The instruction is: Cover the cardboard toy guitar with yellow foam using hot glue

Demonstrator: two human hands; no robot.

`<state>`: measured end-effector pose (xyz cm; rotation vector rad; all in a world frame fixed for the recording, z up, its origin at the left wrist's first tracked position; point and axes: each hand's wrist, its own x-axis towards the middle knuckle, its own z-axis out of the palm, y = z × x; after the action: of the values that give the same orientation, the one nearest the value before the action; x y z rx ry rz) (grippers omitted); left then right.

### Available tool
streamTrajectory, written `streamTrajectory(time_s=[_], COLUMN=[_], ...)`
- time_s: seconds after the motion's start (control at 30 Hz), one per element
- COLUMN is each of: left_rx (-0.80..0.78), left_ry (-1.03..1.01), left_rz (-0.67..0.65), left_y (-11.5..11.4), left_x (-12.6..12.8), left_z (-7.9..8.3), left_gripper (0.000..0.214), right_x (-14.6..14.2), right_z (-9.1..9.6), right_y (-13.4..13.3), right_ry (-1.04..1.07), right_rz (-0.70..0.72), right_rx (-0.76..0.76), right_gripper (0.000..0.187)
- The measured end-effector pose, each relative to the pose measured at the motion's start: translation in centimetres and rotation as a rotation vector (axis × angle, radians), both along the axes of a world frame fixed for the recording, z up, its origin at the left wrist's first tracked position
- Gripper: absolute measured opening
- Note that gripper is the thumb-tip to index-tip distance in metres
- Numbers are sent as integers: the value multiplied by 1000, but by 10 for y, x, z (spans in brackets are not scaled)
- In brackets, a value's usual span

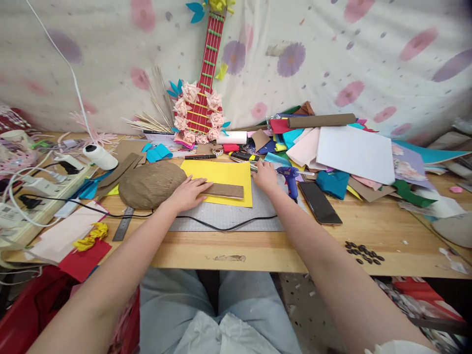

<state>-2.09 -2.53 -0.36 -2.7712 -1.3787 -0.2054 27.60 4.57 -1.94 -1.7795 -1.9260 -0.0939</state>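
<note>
My left hand lies flat with its fingers stretched out. Its fingertips rest on the near end of a flat brown strip, which lies across a yellow sheet. Left of that hand, and touching it, is a rounded form wrapped in brown paper. Beyond the yellow sheet's right edge, my right hand has its fingers bent over a small greyish item that they mostly hide. A blue glue gun lies just right of it. Under the sheet is a grey cutting mat.
A black cable crosses the mat. A phone, black oval pieces and piled coloured paper are at right. A red flower-trimmed paper guitar leans at the back. Left are a metal ruler and a power strip.
</note>
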Motion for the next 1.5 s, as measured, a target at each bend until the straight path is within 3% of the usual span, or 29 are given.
streamTrajectory(time_s=[0.07,0.13,0.2,0.27,0.43,0.7,0.83,0.97,1.13,1.3,1.5], left_rx=[-47,-93,-142,-195,-273,-278,-159,1,-170,-278,-398], left_ry=[20,88,171,221,277,284,149,12,-43,-8,27], left_rz=[1,44,141,181,179,158,112,-57,-189,-99,24], left_y=[7,16,24,29,30,39,40,17,-24,-43,-55], left_x=[-17,-37,-57,-70,-68,-55,-57,-37,-8,1,42], left_z=[15,28,39,45,46,47,46,39,11,-9,1], left_gripper=[62,74,85,90,94,84,69,33,42,57,69], right_x=[-12,-26,-41,-51,-57,-54,-55,-56,-56,-53,-45], right_z=[9,13,10,2,-19,-20,-22,-24,-26,-23,-13], right_y=[-10,-22,-32,-38,-42,-43,-42,-40,-38,-30,-17], right_ry=[60,103,105,96,125,100,94,103,107,105,81], right_rz=[106,344,555,627,620,650,652,638,587,573,571], right_rx=[65,87,12,-85,-171,-166,-146,-135,-134,-151,-168], right_gripper=[25,27,34,42,45,50,52,53,51,50,48])
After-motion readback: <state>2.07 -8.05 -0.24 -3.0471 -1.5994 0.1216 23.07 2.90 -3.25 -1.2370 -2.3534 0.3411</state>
